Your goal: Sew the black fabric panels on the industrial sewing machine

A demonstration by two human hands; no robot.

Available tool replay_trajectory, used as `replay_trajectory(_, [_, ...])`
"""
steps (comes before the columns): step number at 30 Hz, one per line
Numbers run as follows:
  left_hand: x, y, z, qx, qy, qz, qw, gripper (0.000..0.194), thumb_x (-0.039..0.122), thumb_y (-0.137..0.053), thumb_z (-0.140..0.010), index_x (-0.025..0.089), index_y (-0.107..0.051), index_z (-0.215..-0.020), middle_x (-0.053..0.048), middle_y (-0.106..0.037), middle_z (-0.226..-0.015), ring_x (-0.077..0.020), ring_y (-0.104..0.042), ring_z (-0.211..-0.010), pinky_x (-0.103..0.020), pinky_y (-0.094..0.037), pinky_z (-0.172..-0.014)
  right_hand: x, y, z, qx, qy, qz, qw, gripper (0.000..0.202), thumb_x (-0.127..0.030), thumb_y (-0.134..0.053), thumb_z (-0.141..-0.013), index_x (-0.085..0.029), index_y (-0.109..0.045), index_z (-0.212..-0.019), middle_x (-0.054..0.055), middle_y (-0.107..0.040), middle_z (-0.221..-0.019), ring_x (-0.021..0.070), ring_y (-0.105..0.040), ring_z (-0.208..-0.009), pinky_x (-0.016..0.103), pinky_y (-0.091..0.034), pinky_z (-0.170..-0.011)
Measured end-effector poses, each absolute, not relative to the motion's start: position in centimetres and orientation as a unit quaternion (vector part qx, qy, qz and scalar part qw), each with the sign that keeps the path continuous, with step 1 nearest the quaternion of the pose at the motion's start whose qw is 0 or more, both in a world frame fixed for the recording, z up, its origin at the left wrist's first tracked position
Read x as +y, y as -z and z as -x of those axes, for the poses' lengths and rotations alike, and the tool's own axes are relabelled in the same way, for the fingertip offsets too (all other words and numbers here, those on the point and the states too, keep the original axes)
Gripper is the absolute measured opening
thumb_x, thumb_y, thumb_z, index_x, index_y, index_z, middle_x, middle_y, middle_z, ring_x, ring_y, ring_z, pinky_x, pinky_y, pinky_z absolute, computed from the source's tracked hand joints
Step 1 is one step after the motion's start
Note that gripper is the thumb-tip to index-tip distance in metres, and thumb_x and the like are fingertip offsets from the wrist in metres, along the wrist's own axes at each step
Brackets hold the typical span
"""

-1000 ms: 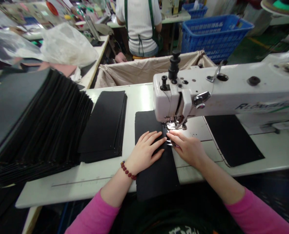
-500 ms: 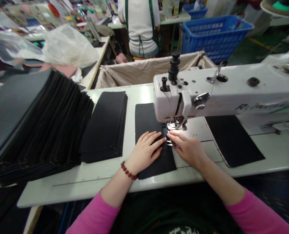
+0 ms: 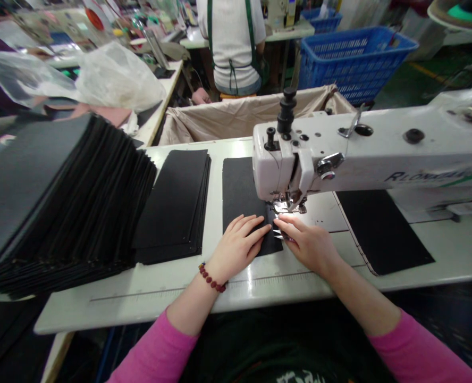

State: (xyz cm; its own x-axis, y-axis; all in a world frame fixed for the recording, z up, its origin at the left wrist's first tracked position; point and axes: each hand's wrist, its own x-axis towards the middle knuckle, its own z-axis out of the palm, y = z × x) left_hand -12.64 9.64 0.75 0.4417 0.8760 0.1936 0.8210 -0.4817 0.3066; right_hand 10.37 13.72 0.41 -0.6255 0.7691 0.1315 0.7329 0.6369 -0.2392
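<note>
Farther back now, the black panel [image 3: 239,186] lies under the left hand [image 3: 242,243], fingers slightly apart; the right hand [image 3: 311,246], fingers nearly together, meets its edge above snips [image 3: 278,234].

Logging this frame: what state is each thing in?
Left hand, spread flat on middle panel
Right hand, partly extended, grip hidden
Metal blades, partly covered
Middle panel, flat
Sewing machine, needle area lit
Tall black stack, leaning
Low black pile, slightly fanned
Right-side panel, flat
Blue basket, upright
</note>
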Motion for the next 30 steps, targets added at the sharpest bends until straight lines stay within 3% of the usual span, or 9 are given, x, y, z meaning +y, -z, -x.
replay_trajectory(17, [9.79, -0.44, 12.33, 0.532, -0.176, -0.824, 0.078, 0.036, 0.024, -0.045, -0.098, 0.023, -0.053, -0.133, -0.004, -0.051, -0.141, -0.0226, -0.045, -0.132, -0.044, -0.031, -0.116, 13.75, -0.14, -10.55, -0.897, -0.081, 0.417, 0.12, 0.046, -0.023, -0.048, -0.093, -0.029, -0.049, -0.139, 0.001, -0.052, -0.142, 0.0192, -0.065, -0.104, 0.03, -0.054, -0.075])
replay_trajectory(30, [10.55, -0.31, 12.09, 0.564, -0.142, -0.808, 0.098, 0.052, 0.04, -0.044, -0.1, 0.022, -0.035, -0.147, -0.006, -0.033, -0.154, -0.0227, -0.028, -0.143, -0.043, -0.026, -0.119, 13.79, 0.0, -10.56, -0.895, -0.084, 0.418, 0.132, 0.049, -0.021, -0.05, -0.09, -0.027, -0.049, -0.138, 0.002, -0.053, -0.142, 0.0203, -0.065, -0.105, 0.03, -0.055, -0.076])
